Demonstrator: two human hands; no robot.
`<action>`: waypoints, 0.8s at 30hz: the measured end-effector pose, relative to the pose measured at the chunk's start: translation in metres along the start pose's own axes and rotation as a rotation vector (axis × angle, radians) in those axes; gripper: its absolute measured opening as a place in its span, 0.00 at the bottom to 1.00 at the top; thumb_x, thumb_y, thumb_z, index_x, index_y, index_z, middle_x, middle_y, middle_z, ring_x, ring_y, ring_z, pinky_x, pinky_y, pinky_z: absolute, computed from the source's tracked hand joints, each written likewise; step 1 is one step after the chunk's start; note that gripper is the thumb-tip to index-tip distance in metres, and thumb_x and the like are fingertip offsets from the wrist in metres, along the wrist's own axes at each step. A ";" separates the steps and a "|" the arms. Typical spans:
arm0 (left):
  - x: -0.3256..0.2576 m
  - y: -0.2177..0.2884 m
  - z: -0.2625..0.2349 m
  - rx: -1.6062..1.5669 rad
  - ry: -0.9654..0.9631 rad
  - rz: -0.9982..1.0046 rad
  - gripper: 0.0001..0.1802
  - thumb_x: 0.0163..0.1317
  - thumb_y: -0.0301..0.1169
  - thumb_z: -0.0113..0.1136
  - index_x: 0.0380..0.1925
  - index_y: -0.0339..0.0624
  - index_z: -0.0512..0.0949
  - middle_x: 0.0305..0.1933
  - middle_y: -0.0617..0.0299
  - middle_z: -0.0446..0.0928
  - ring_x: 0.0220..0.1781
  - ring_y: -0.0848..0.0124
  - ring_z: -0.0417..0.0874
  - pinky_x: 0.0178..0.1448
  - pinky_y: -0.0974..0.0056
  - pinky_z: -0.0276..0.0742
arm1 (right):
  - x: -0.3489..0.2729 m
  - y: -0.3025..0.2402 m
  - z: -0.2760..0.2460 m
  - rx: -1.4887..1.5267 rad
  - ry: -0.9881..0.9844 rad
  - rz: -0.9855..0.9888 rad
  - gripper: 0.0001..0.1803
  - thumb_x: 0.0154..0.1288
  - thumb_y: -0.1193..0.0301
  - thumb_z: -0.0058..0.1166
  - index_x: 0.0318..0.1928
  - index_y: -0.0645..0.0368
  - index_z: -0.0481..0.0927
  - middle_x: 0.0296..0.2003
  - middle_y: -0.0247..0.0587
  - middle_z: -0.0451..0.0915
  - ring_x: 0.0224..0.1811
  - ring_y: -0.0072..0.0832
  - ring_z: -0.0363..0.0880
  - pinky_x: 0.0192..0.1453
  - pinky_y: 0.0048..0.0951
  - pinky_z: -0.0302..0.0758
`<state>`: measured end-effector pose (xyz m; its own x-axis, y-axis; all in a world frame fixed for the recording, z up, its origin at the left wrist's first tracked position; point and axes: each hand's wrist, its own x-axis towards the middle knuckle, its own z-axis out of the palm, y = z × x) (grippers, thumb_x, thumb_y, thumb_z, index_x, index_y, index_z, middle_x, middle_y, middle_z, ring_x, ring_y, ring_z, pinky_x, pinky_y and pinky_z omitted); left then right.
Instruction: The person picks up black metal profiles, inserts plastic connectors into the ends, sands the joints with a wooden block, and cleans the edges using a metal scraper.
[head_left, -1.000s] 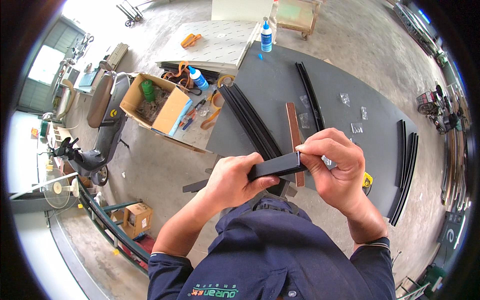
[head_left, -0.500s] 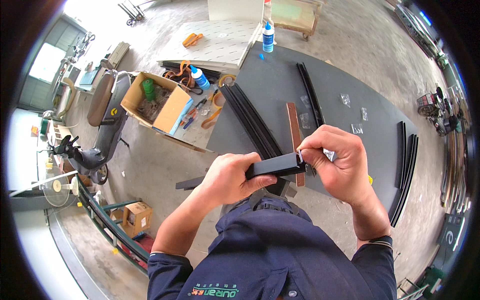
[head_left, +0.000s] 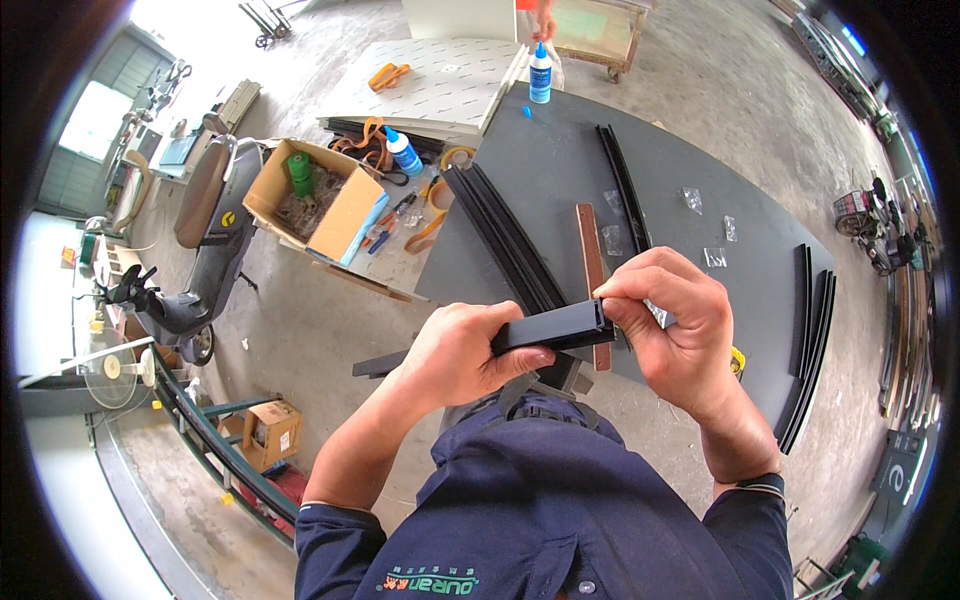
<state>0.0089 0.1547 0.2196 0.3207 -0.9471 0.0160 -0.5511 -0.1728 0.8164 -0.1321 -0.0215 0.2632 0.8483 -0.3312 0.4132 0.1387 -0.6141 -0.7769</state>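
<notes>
My left hand point(head_left: 455, 355) is wrapped round a black channel-shaped profile point(head_left: 550, 328), which it holds up in front of my body. The profile's other end points to the right. At that end my right hand point(head_left: 672, 325) is closed in a pinch, thumb and forefinger against the open end. Whatever is between those fingertips is too hidden to name. Beneath my hands, a brown strip point(head_left: 587, 240) lies on the dark grey panel point(head_left: 560, 150), next to a bundle of black profiles point(head_left: 505, 235).
A single black profile point(head_left: 622, 185) and several small clear bags point(head_left: 692, 200) lie on the panel, with more black profiles point(head_left: 808, 330) at its right edge. A glue bottle point(head_left: 540, 75) stands at the far corner by another person's hand point(head_left: 545, 18). Leftward are a cardboard box point(head_left: 345, 225) and a scooter point(head_left: 215, 240).
The small pale piece seen at my right fingertips earlier no longer shows, and those fingers sit closer against the profile's end. Another person's hand has appeared behind the far glue bottle.
</notes>
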 end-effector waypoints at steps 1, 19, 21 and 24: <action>0.000 -0.001 0.000 0.001 0.003 0.011 0.24 0.55 0.49 0.67 0.25 0.37 0.72 0.16 0.50 0.64 0.19 0.49 0.64 0.24 0.59 0.65 | 0.000 0.000 0.000 0.000 -0.011 0.002 0.06 0.52 0.87 0.58 0.31 0.65 0.81 0.27 0.39 0.78 0.30 0.27 0.78 0.36 0.24 0.73; -0.011 -0.002 -0.001 -0.018 0.015 0.053 0.25 0.55 0.50 0.66 0.23 0.38 0.71 0.15 0.51 0.64 0.18 0.49 0.66 0.24 0.59 0.65 | -0.005 -0.009 0.004 0.072 -0.041 0.037 0.06 0.53 0.86 0.57 0.31 0.65 0.80 0.27 0.39 0.78 0.31 0.26 0.78 0.37 0.24 0.73; -0.012 -0.001 -0.002 -0.015 0.015 0.048 0.25 0.55 0.51 0.66 0.23 0.38 0.71 0.15 0.51 0.64 0.19 0.49 0.66 0.24 0.59 0.65 | -0.005 -0.010 0.004 0.069 -0.048 0.036 0.06 0.53 0.86 0.57 0.31 0.65 0.80 0.27 0.39 0.78 0.31 0.26 0.78 0.37 0.24 0.73; -0.014 -0.001 -0.004 0.006 0.014 0.045 0.25 0.55 0.51 0.66 0.24 0.38 0.71 0.15 0.51 0.64 0.19 0.49 0.67 0.24 0.58 0.65 | -0.005 -0.012 0.006 0.066 -0.044 0.040 0.05 0.54 0.86 0.57 0.31 0.65 0.80 0.27 0.39 0.78 0.31 0.26 0.78 0.37 0.24 0.73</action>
<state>0.0077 0.1690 0.2206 0.3062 -0.9500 0.0603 -0.5695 -0.1321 0.8113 -0.1350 -0.0084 0.2675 0.8755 -0.3218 0.3605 0.1360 -0.5518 -0.8228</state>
